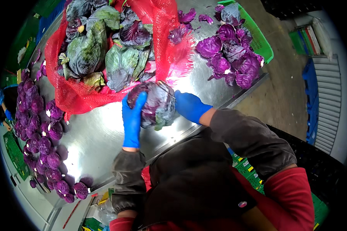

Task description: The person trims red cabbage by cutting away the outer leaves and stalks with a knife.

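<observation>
- The red cabbage (157, 107) sits between the two hands, over the steel table (88, 134), closer to its near edge than its far one.
- The left hand (132, 119) grasps the cabbage's left flank, its thumb and fingers spread apart.
- The right hand (191, 106), fingers curled in, is right at the opposite flank; whether it touches the leaves I cannot tell.
- A thin dark strip (166, 89), perhaps a blade, crosses the upper right of the head; I can't make out whether the right hand grips it. That hand is the nearer.
- The head is roundish, without a clear long axis.
- The red net sack (81, 101) lies just beyond; loose purple leaves (223, 54) heap towards the table's right edge.
</observation>
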Action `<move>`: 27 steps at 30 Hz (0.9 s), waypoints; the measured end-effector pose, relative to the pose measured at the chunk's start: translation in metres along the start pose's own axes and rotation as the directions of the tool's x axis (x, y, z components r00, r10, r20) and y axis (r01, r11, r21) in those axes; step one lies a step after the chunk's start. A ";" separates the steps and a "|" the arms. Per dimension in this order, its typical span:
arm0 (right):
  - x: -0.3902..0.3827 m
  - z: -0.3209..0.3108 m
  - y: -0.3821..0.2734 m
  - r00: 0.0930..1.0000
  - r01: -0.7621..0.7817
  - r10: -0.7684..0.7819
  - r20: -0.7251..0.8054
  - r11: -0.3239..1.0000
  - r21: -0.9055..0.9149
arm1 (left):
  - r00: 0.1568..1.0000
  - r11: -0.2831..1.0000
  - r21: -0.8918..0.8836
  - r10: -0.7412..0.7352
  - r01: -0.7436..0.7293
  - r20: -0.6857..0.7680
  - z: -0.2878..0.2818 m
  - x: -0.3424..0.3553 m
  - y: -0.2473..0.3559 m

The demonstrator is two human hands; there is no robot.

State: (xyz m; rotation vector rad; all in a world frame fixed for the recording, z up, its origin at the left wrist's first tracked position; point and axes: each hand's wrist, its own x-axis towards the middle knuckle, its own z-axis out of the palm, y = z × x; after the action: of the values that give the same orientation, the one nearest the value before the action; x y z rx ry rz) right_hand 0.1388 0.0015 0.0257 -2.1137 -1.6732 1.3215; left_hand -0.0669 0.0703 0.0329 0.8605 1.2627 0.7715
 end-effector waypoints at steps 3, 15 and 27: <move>-0.017 -0.004 0.021 0.995 0.099 -0.102 -0.005 0.981 -0.165 | 0.976 0.928 0.331 0.204 -0.169 -0.072 0.028 -0.034 -0.006; 0.010 0.021 0.012 0.983 0.155 -0.157 -0.090 0.987 -0.036 | 0.976 0.997 -0.061 0.055 -0.043 0.209 -0.062 0.017 -0.023; -0.034 0.042 -0.011 0.977 0.035 -0.002 -0.212 0.988 0.151 | 0.929 0.953 0.183 0.282 -0.242 -0.238 -0.027 -0.065 -0.027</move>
State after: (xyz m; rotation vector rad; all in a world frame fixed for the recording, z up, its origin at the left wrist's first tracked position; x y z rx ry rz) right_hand 0.1017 -0.0398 0.0250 -2.0619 -1.4541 1.1343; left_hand -0.1026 0.0042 0.0373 1.0936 1.4708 1.0400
